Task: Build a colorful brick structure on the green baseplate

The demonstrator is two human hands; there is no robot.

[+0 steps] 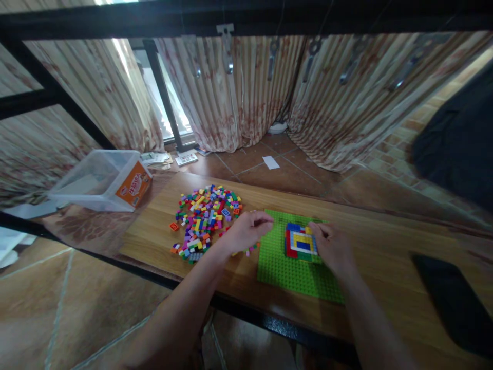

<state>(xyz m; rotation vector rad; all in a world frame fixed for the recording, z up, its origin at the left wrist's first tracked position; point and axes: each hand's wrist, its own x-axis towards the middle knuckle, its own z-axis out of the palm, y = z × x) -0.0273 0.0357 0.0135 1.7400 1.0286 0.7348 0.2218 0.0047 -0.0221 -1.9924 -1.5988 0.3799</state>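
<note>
A green studded baseplate [285, 275] lies on the wooden table. On it stands a square build of toy bricks [301, 245] in blue, red, white, yellow and green. At its far right corner, my right hand [331, 246] is closed, its fingertips at a yellow toy brick [308, 230]. My left hand [250, 228] hovers over the baseplate's left edge, fingers curled together; whatever is in them, if anything, is hidden. Left of that hand spreads a loose pile of small multicoloured bricks [208, 218], partly covered by my left wrist.
A dark flat object [450, 298], perhaps a phone, lies at the table's right [389, 262]. Past the left end stands a clear plastic box [92, 180] with an orange label. A black metal bar [246, 20] crosses overhead, with hanging metal pieces. Striped curtains [231, 97] hang behind.
</note>
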